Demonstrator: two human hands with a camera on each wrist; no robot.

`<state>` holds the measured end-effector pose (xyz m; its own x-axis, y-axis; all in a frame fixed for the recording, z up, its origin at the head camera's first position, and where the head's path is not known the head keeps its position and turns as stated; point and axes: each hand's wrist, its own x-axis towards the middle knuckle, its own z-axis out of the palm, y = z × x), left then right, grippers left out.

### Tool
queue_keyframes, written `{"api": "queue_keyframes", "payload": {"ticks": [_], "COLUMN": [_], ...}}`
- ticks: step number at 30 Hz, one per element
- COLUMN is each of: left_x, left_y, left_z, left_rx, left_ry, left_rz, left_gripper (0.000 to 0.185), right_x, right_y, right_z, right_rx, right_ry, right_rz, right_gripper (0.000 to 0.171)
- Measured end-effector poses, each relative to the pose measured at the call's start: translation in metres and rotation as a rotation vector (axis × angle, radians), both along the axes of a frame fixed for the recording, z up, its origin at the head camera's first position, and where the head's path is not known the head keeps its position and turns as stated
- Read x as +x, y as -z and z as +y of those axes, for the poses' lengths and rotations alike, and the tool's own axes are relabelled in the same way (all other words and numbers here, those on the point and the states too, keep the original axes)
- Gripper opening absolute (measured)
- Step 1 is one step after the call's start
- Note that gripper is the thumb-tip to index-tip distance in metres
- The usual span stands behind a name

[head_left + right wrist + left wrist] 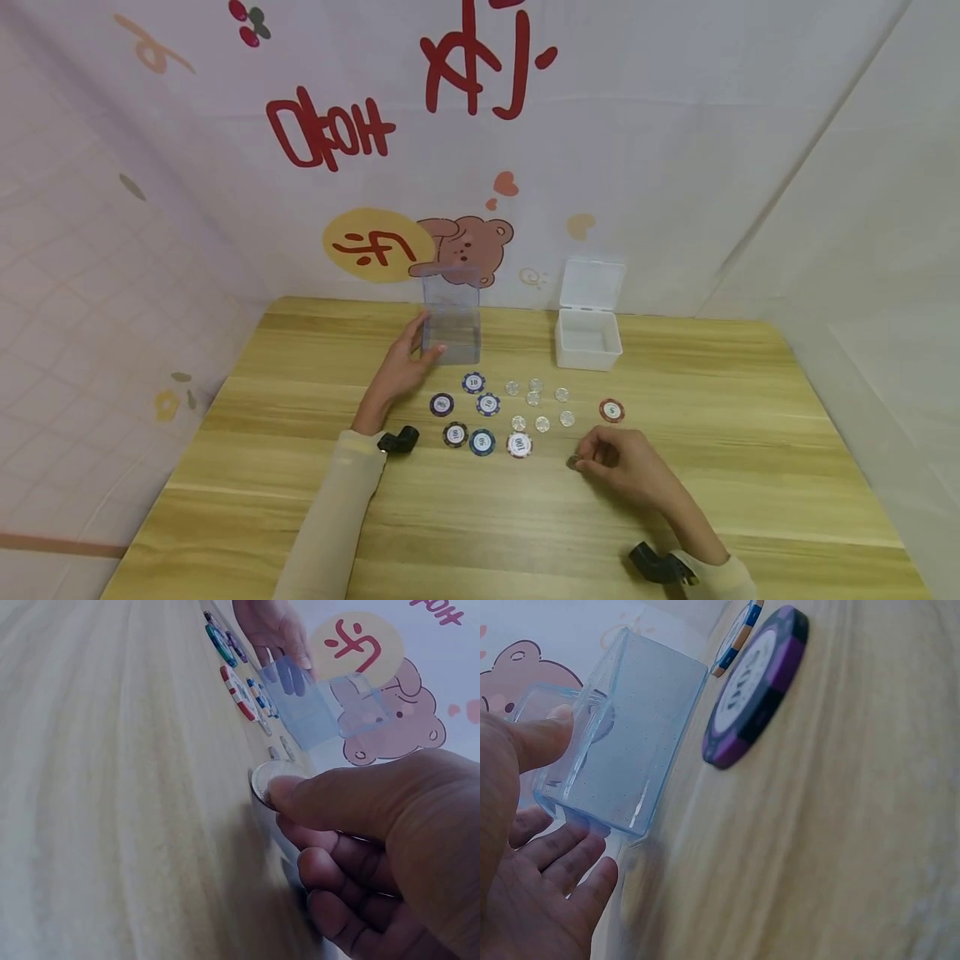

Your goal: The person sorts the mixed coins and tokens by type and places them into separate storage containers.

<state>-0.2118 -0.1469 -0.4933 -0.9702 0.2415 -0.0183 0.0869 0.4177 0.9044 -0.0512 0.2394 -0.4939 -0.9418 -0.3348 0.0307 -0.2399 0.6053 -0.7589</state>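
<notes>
Head view: on a wooden table (300, 375), the left hand (401, 371) grips the left side of a clear box (459, 354), thumb in front, fingers along its side; its lid stands raised. Nearer lie six poker chips (488, 405), then seven silver coins (533, 398). Beyond stands a white box (588, 353), lid up; before it, a red chip (612, 411). Nearest, the right hand (630, 467) pinches one coin (262, 782) between thumb and forefinger.
</notes>
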Motion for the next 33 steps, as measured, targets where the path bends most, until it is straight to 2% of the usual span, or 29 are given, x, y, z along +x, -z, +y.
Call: {"api": "queue_keyframes", "payload": {"ticks": [6, 12, 21, 29, 33], "left_x": [-0.001, 0.000, -0.001, -0.002, -0.002], "left_y": [0.000, 0.001, 0.005, 0.004, 0.005], "left_z": [0.001, 0.000, 0.000, 0.000, 0.000], "left_rx": [0.002, 0.002, 0.011, 0.001, 0.005], "left_ry": [0.001, -0.011, -0.001, -0.006, -0.008], "left_rz": [0.002, -0.007, 0.013, 0.030, 0.034], "left_gripper": [0.079, 0.080, 0.080, 0.080, 0.079], "right_x": [0.000, 0.000, -0.005, -0.014, -0.018], "right_y": [-0.003, -0.005, -0.009, -0.015, -0.016], "right_z": [0.000, -0.003, -0.006, -0.009, -0.011], "right_rx": [0.023, 0.047, -0.011, -0.034, -0.045], "right_ry": [0.014, 0.042, 0.090, 0.156, 0.185], "right_rz": [-0.027, 0.008, 0.083, 0.136, 0.123], "right_gripper": [0.012, 0.012, 0.014, 0.008, 0.004]}}
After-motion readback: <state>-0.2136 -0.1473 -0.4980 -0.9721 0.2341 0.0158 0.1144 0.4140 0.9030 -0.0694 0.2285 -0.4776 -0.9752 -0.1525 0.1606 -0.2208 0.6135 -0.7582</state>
